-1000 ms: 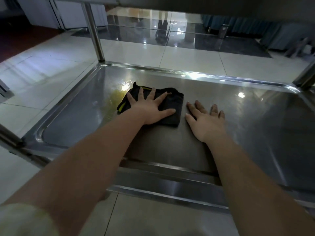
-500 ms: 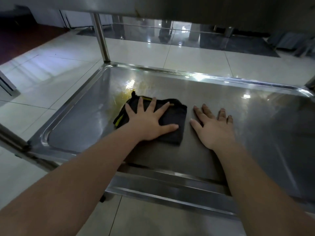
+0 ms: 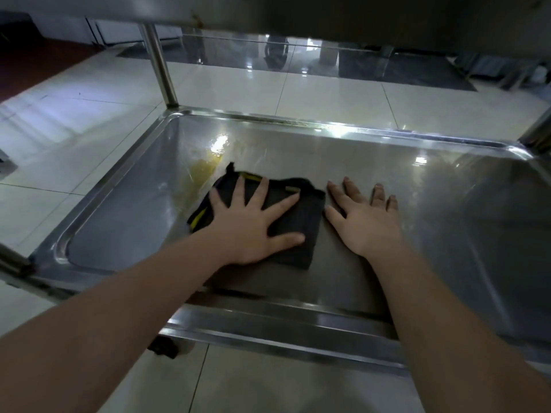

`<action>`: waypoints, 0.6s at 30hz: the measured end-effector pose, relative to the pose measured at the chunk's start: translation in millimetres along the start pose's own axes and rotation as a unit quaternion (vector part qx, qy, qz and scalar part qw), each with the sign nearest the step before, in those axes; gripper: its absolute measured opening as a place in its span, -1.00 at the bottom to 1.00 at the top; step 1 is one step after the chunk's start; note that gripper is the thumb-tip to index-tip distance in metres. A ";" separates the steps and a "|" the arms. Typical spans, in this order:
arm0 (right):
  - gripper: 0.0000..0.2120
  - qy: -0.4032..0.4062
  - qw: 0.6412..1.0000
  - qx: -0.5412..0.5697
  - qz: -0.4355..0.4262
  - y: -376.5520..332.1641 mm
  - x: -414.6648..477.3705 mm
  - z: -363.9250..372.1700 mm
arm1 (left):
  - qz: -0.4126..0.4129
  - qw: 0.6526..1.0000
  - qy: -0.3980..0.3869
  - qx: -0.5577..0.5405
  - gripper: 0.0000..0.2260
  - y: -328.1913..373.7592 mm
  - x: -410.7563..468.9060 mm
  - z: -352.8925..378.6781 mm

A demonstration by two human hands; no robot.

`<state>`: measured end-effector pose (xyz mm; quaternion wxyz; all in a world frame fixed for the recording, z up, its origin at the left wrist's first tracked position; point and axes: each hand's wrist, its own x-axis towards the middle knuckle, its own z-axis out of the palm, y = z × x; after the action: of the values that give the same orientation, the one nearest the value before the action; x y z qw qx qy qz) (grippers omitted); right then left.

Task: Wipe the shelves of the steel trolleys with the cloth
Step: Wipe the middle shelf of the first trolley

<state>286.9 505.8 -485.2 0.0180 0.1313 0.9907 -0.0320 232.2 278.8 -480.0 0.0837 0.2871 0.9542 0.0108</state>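
A folded black cloth (image 3: 304,222) with yellow trim lies on the steel trolley shelf (image 3: 125,222), left of its middle. My left hand (image 3: 253,225) presses flat on the cloth with fingers spread. Just to the right of the cloth, my right hand (image 3: 365,222) rests flat on the bare steel, its fingers straight. A yellowish wet smear (image 3: 202,169) marks the shelf just beyond the cloth's far left corner.
An upper shelf (image 3: 328,13) hangs low overhead. Upright steel posts stand at the far left corner (image 3: 158,67), the far right corner (image 3: 536,129) and the near left corner (image 3: 12,263). A caster wheel (image 3: 164,348) shows below the front rim. Glossy floor tiles surround the trolley.
The cloth and both hands keep the same pose on the shelf. The view has tilted and shifted slightly, so the shelf sits lower in the picture.
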 end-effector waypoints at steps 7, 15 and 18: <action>-0.38 0.016 0.999 -0.021 -0.025 -1.0 -1.2 3.9 | -0.067 0.997 0.008 -0.026 -0.26 -58.8 -8.1 -9.6; -0.39 0.005 0.999 -0.006 -0.032 -0.4 -0.3 2.0 | -0.076 0.997 0.017 -0.029 -0.20 4.1 102.2 -23.5; -0.37 0.004 0.999 0.017 -0.029 1.4 1.0 0.6 | -0.078 0.996 0.019 -0.023 -0.19 10.0 103.9 -21.6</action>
<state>286.3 507.4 -485.9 0.0109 0.1029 0.9934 -0.0485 148.8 344.8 -474.0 0.0725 0.2092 0.9746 0.0320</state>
